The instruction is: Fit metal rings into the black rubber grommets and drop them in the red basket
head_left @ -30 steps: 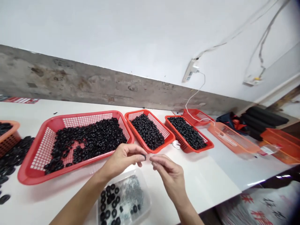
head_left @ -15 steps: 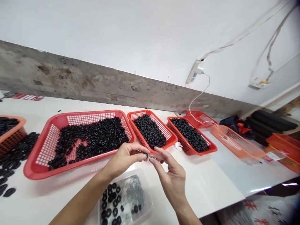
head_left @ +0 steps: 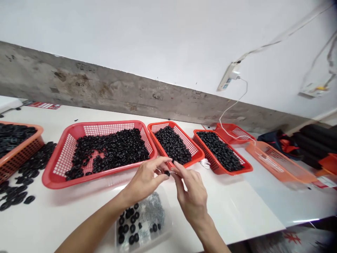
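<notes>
Tabletop, white and glossy, runs under a grey concrete wall band. Biggest item on it: wide red plastic mesh basket, partly filled with black rubber rings, red floor showing through in one patch. To its right, medium red mesh basket heaped with smaller black pieces. Next, a similar third red basket, also full of black pieces. Behind that, a shallow fourth red basket with a white cable running down to it from a white power strip on the wall. Far right: pale orange translucent basket. Far left: orange mesh basket holding flat black rings, with loose black rings spilled on the table beside it.

Closest to the camera: clear plastic tray, holding a few black rings and a grey pile of tiny metal bits, partly hidden by the left forearm.

Left hand is above the tray, just in front of the big basket's rim, with thumb and forefinger pinched on a small black rubber ring. Right hand meets it from the other side, fingers drawn in narrow, tips touching the ring. Cannot tell whether the right fingers grip anything. Ring is held in the air between both hands, off the table, near the gap between the big and medium baskets.
</notes>
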